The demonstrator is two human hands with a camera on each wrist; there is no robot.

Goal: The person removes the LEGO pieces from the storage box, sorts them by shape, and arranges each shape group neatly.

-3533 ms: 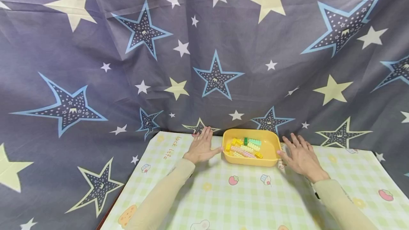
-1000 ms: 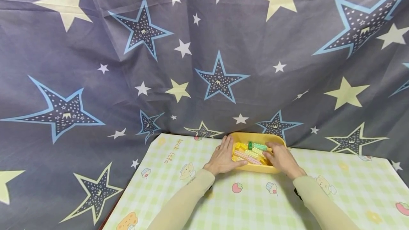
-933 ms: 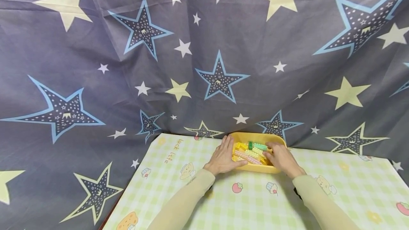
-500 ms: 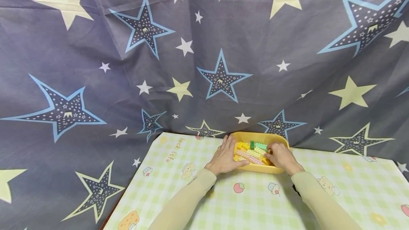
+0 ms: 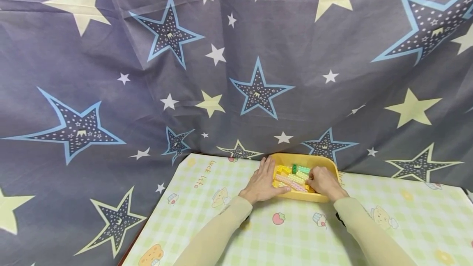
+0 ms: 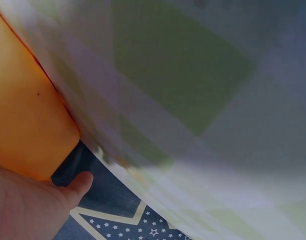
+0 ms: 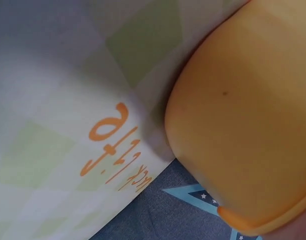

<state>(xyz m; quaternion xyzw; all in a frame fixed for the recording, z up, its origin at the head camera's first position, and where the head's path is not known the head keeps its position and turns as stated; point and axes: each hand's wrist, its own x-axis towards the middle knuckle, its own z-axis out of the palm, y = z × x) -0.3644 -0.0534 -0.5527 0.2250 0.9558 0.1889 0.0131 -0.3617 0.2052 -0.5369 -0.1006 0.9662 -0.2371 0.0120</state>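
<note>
My right hand [image 5: 323,182] curls its fingers inside the right part of the yellow tray [image 5: 304,159], though I cannot tell whether they pinch anything; my left hand [image 5: 260,181], fingers extended, lies against its left end. The studded pastel bricks [image 5: 290,183] and one dark green brick [image 5: 294,169] lie in the smooth, round-cornered tray: likely light, rigid plastic, best taken by their flat sides.

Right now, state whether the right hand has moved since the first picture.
Yes, leftward: earlier well right of the cupcake print nearest the yellow tray, the right hand is now nearly straight beyond that print.
</note>
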